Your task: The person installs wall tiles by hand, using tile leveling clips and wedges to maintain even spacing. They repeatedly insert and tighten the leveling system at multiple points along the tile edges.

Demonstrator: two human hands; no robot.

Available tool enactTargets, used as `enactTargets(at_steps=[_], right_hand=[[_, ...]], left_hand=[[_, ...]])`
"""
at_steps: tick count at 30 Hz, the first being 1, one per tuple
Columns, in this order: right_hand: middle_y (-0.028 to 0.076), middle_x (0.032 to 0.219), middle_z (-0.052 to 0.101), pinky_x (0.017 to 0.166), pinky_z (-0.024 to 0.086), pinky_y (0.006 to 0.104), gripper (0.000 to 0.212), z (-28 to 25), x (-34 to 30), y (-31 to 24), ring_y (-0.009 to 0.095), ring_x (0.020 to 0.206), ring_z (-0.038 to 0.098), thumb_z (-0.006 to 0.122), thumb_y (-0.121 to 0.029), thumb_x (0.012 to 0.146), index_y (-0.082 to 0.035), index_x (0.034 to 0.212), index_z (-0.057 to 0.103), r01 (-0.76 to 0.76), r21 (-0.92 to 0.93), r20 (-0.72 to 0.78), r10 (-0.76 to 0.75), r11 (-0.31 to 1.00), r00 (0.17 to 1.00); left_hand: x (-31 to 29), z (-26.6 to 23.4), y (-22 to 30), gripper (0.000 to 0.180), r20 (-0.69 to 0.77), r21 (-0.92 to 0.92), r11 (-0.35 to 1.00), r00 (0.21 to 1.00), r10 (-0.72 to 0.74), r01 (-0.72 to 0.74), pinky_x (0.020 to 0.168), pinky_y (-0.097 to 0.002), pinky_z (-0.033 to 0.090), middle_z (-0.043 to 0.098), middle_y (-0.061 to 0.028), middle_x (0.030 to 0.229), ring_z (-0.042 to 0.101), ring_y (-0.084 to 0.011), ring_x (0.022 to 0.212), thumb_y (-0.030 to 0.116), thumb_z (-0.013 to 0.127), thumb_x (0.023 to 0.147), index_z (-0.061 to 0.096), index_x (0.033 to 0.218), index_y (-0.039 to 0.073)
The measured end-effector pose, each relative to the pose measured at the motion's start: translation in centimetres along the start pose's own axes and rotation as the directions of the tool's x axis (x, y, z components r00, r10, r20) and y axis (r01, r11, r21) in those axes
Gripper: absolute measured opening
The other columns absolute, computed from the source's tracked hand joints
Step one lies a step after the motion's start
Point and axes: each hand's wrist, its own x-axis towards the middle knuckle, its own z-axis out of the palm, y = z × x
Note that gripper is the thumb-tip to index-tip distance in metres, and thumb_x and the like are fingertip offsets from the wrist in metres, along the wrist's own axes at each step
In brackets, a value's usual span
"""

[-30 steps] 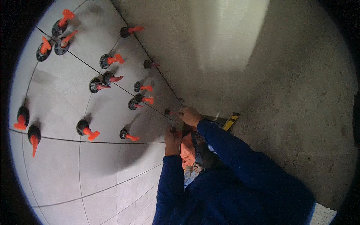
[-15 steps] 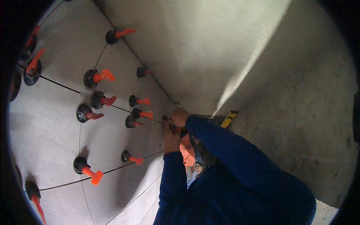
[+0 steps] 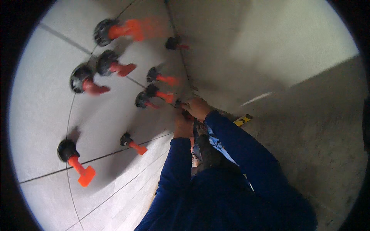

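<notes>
My right hand (image 3: 198, 109) is closed at a tile leveler (image 3: 179, 103), its black round base showing by the fingertips at a tile joint near the corner. Just below, my left hand (image 3: 183, 125) is closed, its fingers curled beside a dark reddish piece that the hands partly hide. What the left fingers grip is too small to make out. Further left on the joints of the grey tiles (image 3: 111, 127) stand more levelers with black discs and red T-handles, among them one nearby (image 3: 165, 95) and one lower left (image 3: 79, 165).
A plain grey surface (image 3: 308, 115) meets the tiles along a dark corner line. A yellow spirit level (image 3: 243, 119) lies past my right forearm. Further levelers (image 3: 133, 144) stick out from the tiles to the left of my left forearm.
My view has shifted and turned, so the tiles and levelers sit differently in the picture. Both hands stay together by the same corner, and the orange item below them is now mostly hidden.
</notes>
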Motion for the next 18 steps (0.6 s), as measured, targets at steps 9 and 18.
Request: enactTargets(at_steps=[9,18], right_hand=[[0.026,0.094,0.069,0.081,0.053,0.0525,0.037,4.0,1.3,2.2,0.043,0.089,0.067,0.067,-0.036,0.091,0.0,0.091,0.072,0.095,0.169,-0.148,-0.07,0.981,0.986],[0.026,0.091,0.069,0.081,0.052,0.0531,0.047,3.1,1.4,1.4,0.045,0.089,0.066,0.063,-0.045,0.094,0.002,0.091,0.072,0.036,0.148,-0.1,-0.022,0.988,0.995]], left_hand=[[3.2,-1.1,1.7,0.036,-0.109,-0.536,0.733,0.826,-0.553,0.42,0.047,-0.0296,0.038,0.057,-0.0018,0.08,0.053,-0.0118,0.062,0.044,0.059,0.098,0.065,0.113,0.011],[2.1,-0.2,-2.0,0.034,0.059,-0.791,0.498,0.854,-0.516,0.356,0.049,-0.0285,0.037,0.053,0.0009,0.072,0.049,-0.0105,0.058,0.042,0.06,0.099,0.065,0.114,0.012]])
